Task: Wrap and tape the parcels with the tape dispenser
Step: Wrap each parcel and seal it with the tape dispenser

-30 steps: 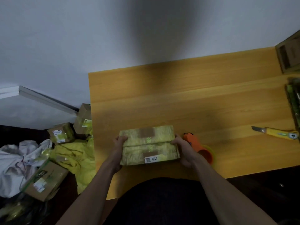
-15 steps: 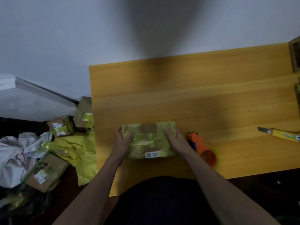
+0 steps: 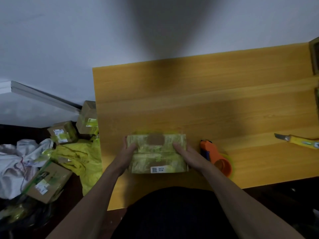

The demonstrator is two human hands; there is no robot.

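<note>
Both grips, left hand (image 3: pixel 126 151) and right hand (image 3: pixel 187 155), clasp the wrapped parcel (image 3: pixel 157 153); pressing-down step, next likely reaching right for the tape dispenser (image 3: pixel 215 157).

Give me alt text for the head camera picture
Two hands, the left hand and right hand, hold a yellow-wrapped parcel on a wooden table. An orange tape dispenser lies just right of it, a yellow knife farther right.

One head-worn camera looks forward and steeply down at a wooden table (image 3: pixel 207 100). It sits close (edges bend, probably wide-angle distortion).
</note>
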